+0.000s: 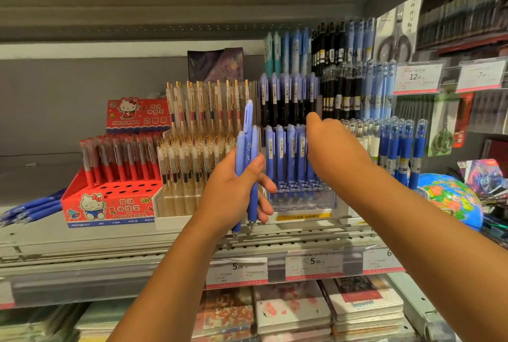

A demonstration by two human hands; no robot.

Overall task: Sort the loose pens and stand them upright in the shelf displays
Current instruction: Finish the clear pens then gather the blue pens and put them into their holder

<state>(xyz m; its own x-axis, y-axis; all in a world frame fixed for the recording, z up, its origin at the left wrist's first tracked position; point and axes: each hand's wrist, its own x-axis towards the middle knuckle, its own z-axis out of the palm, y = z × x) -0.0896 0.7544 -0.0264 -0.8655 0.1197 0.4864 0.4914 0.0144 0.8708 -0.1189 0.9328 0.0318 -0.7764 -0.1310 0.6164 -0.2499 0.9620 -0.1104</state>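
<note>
Head view: our left grip [231, 193] holds blue pens [248, 121].
Beside it, our right grip [335, 149], closure unclear, reaches among racked pens [286, 154]; we could topple them.

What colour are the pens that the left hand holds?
Blue, a pale violet-blue; the pens in the left hand show best in the head view.
</note>
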